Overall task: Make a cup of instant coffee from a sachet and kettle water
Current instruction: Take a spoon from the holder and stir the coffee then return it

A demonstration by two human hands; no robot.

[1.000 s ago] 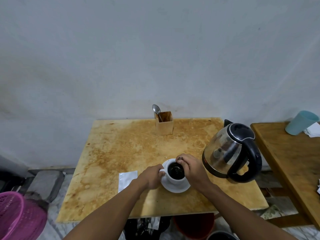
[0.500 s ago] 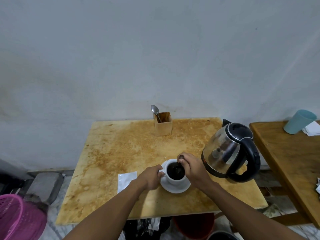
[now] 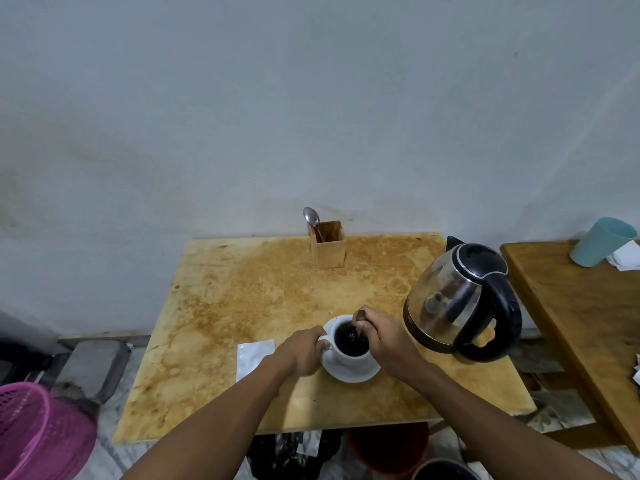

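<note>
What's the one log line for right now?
step: stirring | left hand: holds cup handle | right hand: spoon in coffee | kettle: on table

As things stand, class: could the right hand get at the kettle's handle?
Probably yes. The right hand is beside the kettle, whose black handle faces the near right with bare table between them. It would first have to drop the spoon in the cup.
</note>
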